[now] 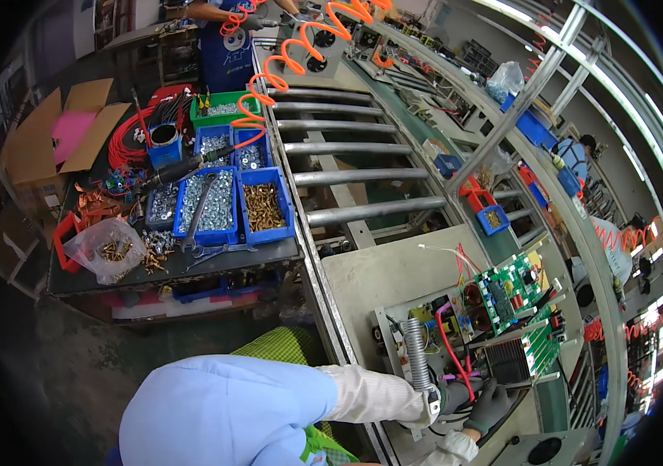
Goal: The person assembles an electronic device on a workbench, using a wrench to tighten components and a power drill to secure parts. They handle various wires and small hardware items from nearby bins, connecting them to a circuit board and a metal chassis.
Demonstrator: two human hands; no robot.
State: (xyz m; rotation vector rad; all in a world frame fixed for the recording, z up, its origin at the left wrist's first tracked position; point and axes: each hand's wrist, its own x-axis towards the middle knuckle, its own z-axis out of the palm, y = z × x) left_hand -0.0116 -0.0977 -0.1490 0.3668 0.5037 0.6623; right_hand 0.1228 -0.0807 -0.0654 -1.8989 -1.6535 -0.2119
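Note:
Both my hands wear grey gloves and meet inside an open electronic unit on the work surface. My left hand (453, 397) reaches in beside a coiled metal spring (415, 353); its fingers are mostly hidden by the parts around it. Close to its right, my right hand (492, 405) has its fingers curled together near the lower end of a thick red cable (453, 353); what they hold is hidden. Just beyond the hands lie a dark finned heat sink (508, 360) and a green circuit board (511, 289).
A roller conveyor (362, 175) runs away from me. On the left bench, blue bins hold washers (207, 203) and brass screws (262, 208), with a wrench (200, 208) on top. An orange coiled air hose (273, 78) hangs overhead. A co-worker (222, 15) stands at the far end.

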